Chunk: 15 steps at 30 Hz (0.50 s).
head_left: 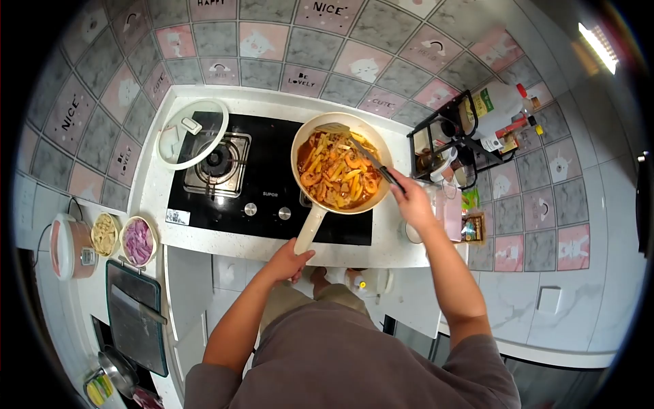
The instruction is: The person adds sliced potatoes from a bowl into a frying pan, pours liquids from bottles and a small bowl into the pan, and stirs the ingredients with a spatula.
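A cream pan (pixel 296 155) stands on the right side of the black stove (pixel 266 170), filled with shrimp and yellow strips in reddish sauce (pixel 337 167). My left hand (pixel 289 262) is closed round the end of the pan's pale handle (pixel 311 230). In my right hand (pixel 412 201) is the dark handle of a spatula (pixel 368 155), which reaches into the pan from the right. The spatula's wide end lies at the pan's upper left, over the food. What lies under the pan is hidden.
A glass lid (pixel 178 140) lies at the stove's left edge, beside a bare burner (pixel 218 158). Bowls of chopped purple onion (pixel 138 241) and pale slices (pixel 105 234) sit at left, above a cutting board (pixel 129 334) with a knife (pixel 138 305). A black rack (pixel 422 136) holds bottles at right.
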{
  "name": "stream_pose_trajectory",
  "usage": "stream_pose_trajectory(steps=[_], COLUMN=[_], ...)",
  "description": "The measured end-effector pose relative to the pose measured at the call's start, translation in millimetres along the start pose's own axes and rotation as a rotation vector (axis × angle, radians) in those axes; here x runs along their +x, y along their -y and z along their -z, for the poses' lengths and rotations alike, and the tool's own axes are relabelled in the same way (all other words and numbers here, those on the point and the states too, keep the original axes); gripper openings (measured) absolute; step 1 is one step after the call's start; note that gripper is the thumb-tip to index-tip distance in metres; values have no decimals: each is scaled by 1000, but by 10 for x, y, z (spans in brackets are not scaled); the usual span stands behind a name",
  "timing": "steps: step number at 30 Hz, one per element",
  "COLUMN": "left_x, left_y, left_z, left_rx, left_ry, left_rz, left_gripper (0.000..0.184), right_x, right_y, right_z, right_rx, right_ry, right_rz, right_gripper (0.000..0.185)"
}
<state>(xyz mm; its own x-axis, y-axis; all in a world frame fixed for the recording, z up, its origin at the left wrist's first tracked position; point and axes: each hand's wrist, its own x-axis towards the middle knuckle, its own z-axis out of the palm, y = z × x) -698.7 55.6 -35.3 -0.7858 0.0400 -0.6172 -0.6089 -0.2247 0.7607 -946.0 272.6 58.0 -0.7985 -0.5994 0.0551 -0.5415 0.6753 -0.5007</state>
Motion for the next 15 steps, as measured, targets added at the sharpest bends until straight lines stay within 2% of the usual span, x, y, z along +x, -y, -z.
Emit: stream_pose_trajectory(steps=[5, 9, 15], left_x=[18, 44, -12], left_y=[34, 69, 14], left_z=[-32, -53, -43], left_rx=[-43, -55, -58], left_ry=[21, 12, 32], left_rz=[-3, 25, 19], left_gripper=[27, 27, 28], right_x=[-282, -446, -508], right_y=[211, 396, 409], right_z=[-325, -286, -337], right_rx=[-18, 15, 189], right_ry=[26, 19, -164], right_rz=[-107, -165, -235], right_gripper=[44, 43, 44])
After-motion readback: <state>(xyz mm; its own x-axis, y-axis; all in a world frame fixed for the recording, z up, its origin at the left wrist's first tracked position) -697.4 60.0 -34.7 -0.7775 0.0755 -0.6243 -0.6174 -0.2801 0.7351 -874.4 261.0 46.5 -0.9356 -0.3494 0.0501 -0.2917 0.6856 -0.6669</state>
